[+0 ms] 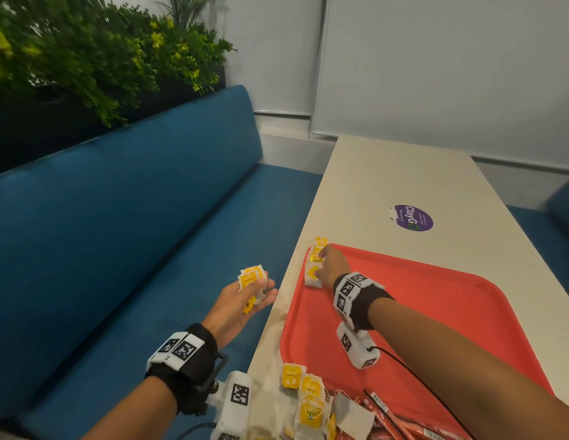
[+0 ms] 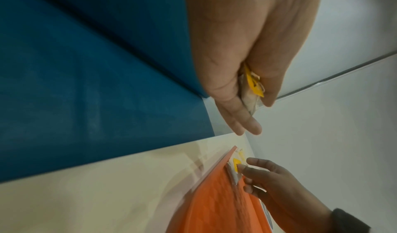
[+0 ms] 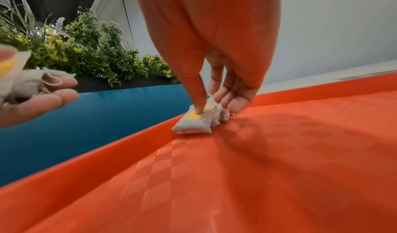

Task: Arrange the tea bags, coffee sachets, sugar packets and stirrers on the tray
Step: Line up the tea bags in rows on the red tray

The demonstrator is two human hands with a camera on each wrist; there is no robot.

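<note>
Right hand reaches over the red tray to its far left corner. Fingers extended, slightly bent, thumb pressing down on the yellow tag of the nearest tea bag in the row of tea bags that sits on the tray along the left rim. Other fingertips touch the bags further back in that row. The hand is not closed around anything, only pressing and touching. In the right wrist view the row leans against the tray's raised edge, bags standing side by side and touching each other.

Left hand is off the tray's left side, over the blue bench seat, palm up, fingers curled round a bunch of tea bags, white with yellow tags. In the left wrist view the thumb and fingers pinch the bunch, with a yellow tag poking out.

More loose tea bags lie in a pile on the tabletop at the tray's near left corner. Red sachets lie beside them, over the tray's near edge. A purple sticker is on the tabletop beyond the tray's far edge. A green plant stands behind the bench back.
</note>
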